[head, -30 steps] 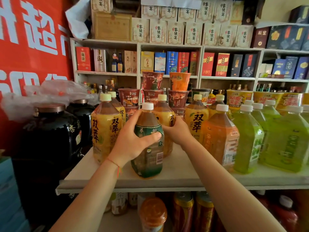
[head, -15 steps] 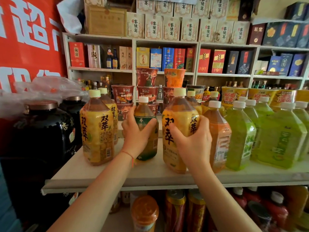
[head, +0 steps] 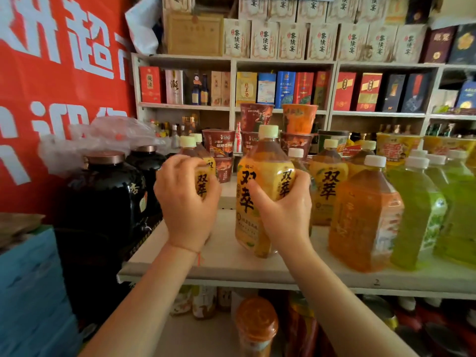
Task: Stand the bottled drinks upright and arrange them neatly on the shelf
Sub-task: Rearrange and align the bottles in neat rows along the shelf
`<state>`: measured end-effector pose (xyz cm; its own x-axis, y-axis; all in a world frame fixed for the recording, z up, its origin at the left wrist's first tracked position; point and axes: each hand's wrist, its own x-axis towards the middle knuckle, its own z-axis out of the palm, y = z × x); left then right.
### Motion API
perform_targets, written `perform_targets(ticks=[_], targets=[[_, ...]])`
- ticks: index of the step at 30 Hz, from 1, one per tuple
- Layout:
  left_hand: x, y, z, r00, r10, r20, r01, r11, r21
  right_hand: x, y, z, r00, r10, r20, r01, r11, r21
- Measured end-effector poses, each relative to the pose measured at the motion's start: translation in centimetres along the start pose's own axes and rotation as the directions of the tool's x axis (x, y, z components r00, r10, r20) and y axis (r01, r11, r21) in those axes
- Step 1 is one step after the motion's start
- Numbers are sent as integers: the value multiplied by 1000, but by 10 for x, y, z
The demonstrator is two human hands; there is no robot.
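Left hand (head: 186, 202) now off the green-label bottle and gripping a yellow bottle (head: 203, 176) left of the tilted yellow bottle (head: 260, 191), right hand (head: 284, 212) grasping that tilted one on the shelf (head: 231, 269).

Left hand (head: 186, 199) now grips a yellow bottle (head: 203, 176) (green-labelled one released).

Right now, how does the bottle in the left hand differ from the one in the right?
The left hand grips a yellow bottle standing further back, mostly hidden by the hand. The right hand grips a yellow bottle nearer the shelf edge, tilted left, its label showing. Both share pale caps and the same label characters.
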<state>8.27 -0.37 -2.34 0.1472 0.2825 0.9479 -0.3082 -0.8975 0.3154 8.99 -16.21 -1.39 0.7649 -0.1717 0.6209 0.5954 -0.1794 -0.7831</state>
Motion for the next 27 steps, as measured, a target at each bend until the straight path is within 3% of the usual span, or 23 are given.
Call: perform_targets(ticks=[3, 6, 10, 13, 15, 17, 19, 21, 23, 25, 27], targets=[[1, -29, -1, 952, -214, 218, 189, 973, 130, 9, 7, 37, 995, 47, 83, -46, 999, -11], [-4, -45, -8, 877, -305, 371, 301, 951, 71, 21, 14, 68, 979, 131, 157, -130, 991, -13], [-2, -51, -11, 871, -274, 408, 274, 960, 60, 34, 25, 89, 943, 245, 224, -242, 970, -41], [-1, -45, -10, 862, -306, 404, 296, 951, 89, 37, 20, 74, 899, 274, 341, -203, 952, -228], [-4, -35, -12, 912, -273, 307, 251, 962, 109, 38, 10, 55, 926, 147, 348, 0, 921, -389], [-9, 0, -1, 973, -119, 199, 120, 993, 9, 44, 3, 10, 973, -97, 209, 187, 860, -474], [-9, 19, 2, 981, 28, 190, -12, 996, -87, 46, -10, -16, 955, -287, 69, 281, 815, -506], [-8, 44, 15, 946, 78, 315, -14, 979, -202, 50, -13, -46, 919, -391, -56, 296, 776, -556], [-9, 68, 37, 875, -27, 483, 162, 957, -240, 56, -5, -76, 905, -401, -143, 223, 733, -642], [-12, 86, 66, 761, -163, 628, 363, 909, -205, 60, 10, -105, 954, -263, -143, 99, 728, -678], [-11, 96, 93, 667, -251, 702, 525, 826, -203, 58, 20, -123, 994, -91, -56, 32, 755, -656]])
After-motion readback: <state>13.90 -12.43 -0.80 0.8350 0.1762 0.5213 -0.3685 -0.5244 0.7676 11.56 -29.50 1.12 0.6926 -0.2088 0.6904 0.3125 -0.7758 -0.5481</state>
